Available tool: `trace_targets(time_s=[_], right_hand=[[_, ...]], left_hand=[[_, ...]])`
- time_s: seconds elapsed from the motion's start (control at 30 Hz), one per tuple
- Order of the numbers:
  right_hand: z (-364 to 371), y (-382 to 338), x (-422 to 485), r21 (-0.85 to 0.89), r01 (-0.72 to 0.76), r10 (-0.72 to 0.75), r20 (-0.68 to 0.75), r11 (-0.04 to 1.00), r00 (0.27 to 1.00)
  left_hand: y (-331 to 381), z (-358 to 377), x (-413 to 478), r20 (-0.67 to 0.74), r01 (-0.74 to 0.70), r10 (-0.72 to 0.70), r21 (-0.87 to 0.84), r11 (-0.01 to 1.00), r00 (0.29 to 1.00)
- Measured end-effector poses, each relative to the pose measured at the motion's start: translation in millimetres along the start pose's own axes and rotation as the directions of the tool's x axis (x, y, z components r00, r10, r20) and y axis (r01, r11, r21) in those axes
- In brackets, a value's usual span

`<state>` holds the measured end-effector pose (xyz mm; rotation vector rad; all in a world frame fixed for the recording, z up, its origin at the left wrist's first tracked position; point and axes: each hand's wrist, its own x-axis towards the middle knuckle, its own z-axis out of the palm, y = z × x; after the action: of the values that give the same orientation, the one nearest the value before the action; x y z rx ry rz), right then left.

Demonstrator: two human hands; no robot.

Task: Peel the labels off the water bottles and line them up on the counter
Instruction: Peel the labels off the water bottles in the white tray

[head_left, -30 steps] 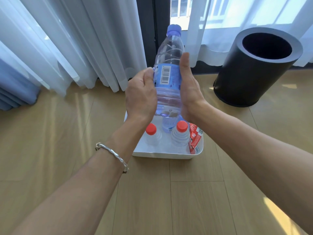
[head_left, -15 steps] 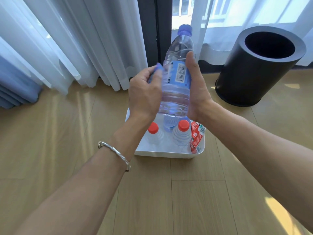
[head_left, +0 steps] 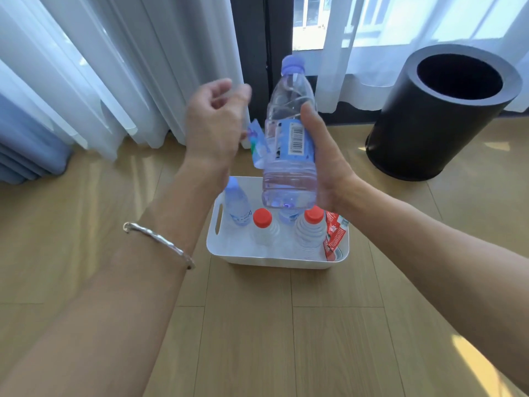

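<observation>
Holding the large bottle (head_left: 290, 179) upright in mid-air with the right hand (head_left: 332, 161), blue cap at 12 o'clock. Grasping it with the thumb laid along the barcode edge of the blue label (head_left: 297, 138), palm cupped against the 3 o'clock side, other fingers out of sight behind, forearm reaching in from 4 o'clock. Keeping the left hand (head_left: 214, 124) raised at the bottle's 9 o'clock, wrist bent, fingers curled inward and blurred. Cannot tell whether pinching the loose label flap (head_left: 257, 147) dangling just beside that hand. Wearing a silver bracelet (head_left: 160, 242) on the left forearm. Directly at 6 o'clock, on the wood floor: a white basket (head_left: 274, 260) with two red-capped bottles (head_left: 262, 217), a small blue-capped bottle (head_left: 236, 202) and red wrappers (head_left: 333, 233). At 2 o'clock, well apart: a black bin (head_left: 429, 124).
</observation>
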<state>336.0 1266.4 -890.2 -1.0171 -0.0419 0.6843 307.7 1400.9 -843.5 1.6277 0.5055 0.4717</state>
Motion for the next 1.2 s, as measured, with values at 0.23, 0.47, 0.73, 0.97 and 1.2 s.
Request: trace_targets(time_s=[0.23,0.47,0.73,0.97,1.2], right_hand=[[8.9,10.0,-2.2,-0.481,0.141,-0.142,0.035,0.865,0.989],[16.9,17.4,5.8,-0.541,0.121,-0.167,-0.037,0.832,0.985],[-26.8,13.4,16.3,-0.923,-0.057,-0.373,-0.209,0.381,0.904],[-27.8,26.2,14.8,-0.953,-0.220,-0.210,-0.263,0.207,0.942],[-21.4,32.4,13.8,-0.994,-0.111,-0.166,-0.113,0.025,0.980]], left_hand=[[-3.8,5.0,-1.5,0.277,0.056,-0.115,0.212,0.976,0.954],[-13.2,-7.7,1.2,0.068,0.093,-0.102,0.126,0.988,0.992],[-16.2,-20.0,5.7,-0.053,-0.119,0.152,0.393,0.912,0.987],[-38.3,-25.2,11.4,-0.022,-0.035,0.053,0.501,0.865,0.998],[-77.8,-32.7,6.4,0.062,0.003,-0.053,0.629,0.778,0.997]])
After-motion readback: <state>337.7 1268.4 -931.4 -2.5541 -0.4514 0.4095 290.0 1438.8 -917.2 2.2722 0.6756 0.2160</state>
